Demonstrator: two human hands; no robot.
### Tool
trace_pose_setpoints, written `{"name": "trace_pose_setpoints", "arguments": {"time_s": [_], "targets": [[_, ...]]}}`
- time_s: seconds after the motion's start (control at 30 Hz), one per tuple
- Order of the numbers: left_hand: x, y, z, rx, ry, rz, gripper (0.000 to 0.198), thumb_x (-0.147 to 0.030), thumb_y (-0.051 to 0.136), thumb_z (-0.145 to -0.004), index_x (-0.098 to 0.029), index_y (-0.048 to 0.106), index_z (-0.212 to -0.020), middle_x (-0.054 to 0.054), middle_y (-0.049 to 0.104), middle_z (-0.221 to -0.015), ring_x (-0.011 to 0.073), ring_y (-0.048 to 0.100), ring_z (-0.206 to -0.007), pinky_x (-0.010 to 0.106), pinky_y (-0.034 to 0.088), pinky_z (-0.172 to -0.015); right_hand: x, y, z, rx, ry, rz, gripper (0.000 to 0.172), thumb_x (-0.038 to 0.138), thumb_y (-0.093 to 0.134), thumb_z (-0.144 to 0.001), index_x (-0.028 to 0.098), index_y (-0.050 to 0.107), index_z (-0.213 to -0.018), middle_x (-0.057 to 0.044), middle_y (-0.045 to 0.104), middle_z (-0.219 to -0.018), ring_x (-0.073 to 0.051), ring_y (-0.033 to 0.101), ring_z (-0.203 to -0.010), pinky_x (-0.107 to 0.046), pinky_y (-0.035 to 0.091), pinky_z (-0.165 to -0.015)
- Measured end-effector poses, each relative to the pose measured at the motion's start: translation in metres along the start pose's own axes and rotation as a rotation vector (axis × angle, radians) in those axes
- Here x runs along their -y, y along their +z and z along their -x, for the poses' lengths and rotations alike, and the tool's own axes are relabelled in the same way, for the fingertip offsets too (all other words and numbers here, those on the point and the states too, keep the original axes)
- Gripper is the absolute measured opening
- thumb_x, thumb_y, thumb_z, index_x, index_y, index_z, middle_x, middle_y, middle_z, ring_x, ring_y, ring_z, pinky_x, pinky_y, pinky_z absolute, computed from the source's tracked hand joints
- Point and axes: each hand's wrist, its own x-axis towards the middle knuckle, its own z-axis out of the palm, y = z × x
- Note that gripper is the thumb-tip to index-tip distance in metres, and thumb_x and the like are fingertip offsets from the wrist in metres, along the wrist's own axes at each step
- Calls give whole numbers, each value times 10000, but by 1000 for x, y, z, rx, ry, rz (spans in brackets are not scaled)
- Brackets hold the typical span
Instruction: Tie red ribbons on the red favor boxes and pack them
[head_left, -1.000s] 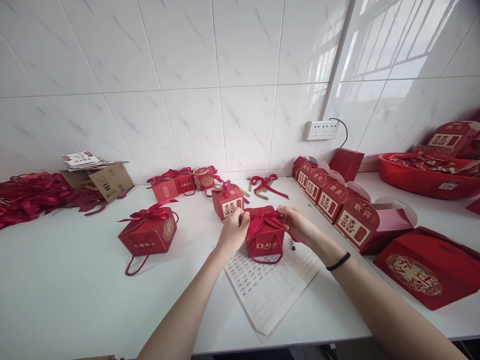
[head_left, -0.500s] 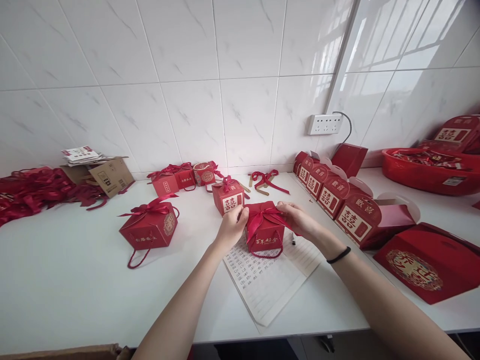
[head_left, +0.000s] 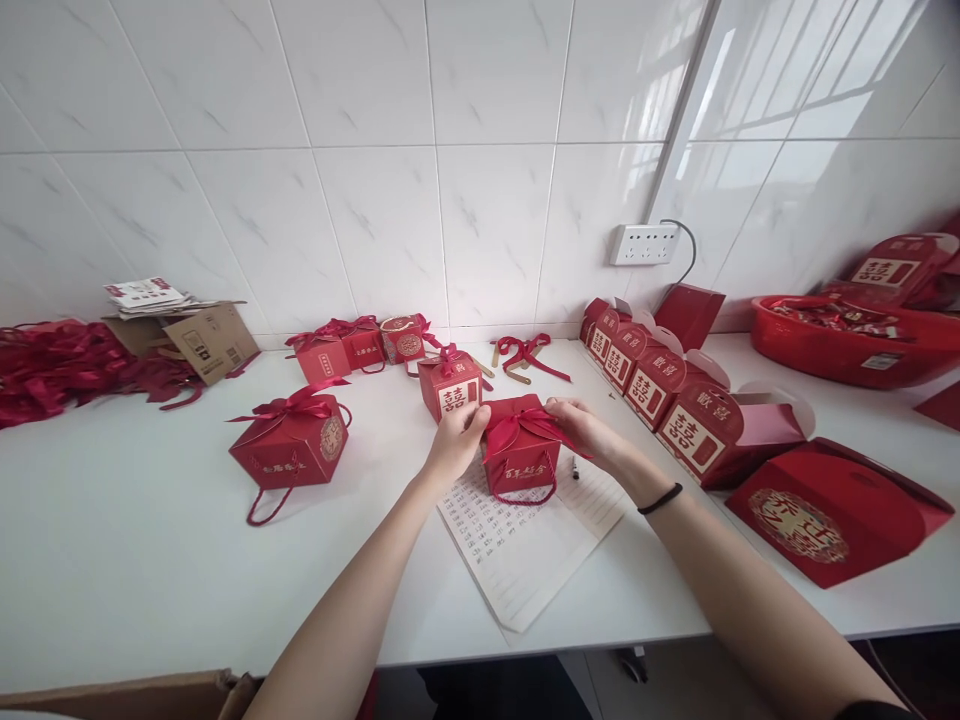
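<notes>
A red gift box with gold lettering and a twisted cord handle stands in front of me on an open notebook with handwriting. A red satin ribbon is tied in a bow on its top. My left hand is closed at the bow's left side, thumb and fingers pinching the ribbon. On the other side my right hand is closed on the ribbon, its fingers partly hidden. Just behind stands another red box with a bow.
A finished-looking bowed box sits left. Open red boxes line the right, beside a larger red box and a red basin of packets. Loose ribbons and a carton lie far left; a pen rests on the notebook.
The ribbon's left part, which hung down the box front, is now drawn up and outward toward my left hand. Both hands stay at the bow. The whole view has shifted slightly.
</notes>
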Motion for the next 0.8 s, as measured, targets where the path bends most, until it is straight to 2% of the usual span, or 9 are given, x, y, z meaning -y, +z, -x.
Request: {"name": "trace_pose_setpoints", "arguments": {"time_s": [0.23, 0.47, 0.6, 0.8], "targets": [[-1, -2, -2, 35, -35, 134, 459, -526, 499, -786, -193, 258, -580, -59, 234, -547, 85, 236, -511, 228, 209, -494, 4, 1, 1, 47, 2, -36, 306, 440, 688, -695, 179, 545, -621, 7, 518, -635, -120, 455, -589, -255, 380, -586], [-2, -6, -5, 109, -39, 211, 399, -469, 555, -708, -189, 324, -541, -57, 301, -521, 76, 278, -494, 216, 255, -479, 6, 0, 2, 77, 12, -61, 320, 405, 715, -683, 170, 513, -603, 12, 509, -628, -113, 457, -593, -250, 375, -589], [-1, -5, -5, 128, -33, 241, 365, -430, 538, -722, -189, 324, -551, -54, 309, -530, 75, 286, -495, 215, 259, -477, 7, 1, 3, 93, 12, -72, 310, 411, 720, -679, 171, 535, -615, 0, 521, -657, -120, 468, -612, -260, 387, -609], [6, -4, -6, 96, -13, 159, 374, -410, 513, -763, -190, 285, -564, -55, 270, -537, 78, 256, -503, 224, 219, -481, 3, -1, 2, 99, -15, -39, 306, 416, 703, -698, 176, 529, -620, 13, 499, -631, -113, 440, -579, -260, 376, -585]]}}
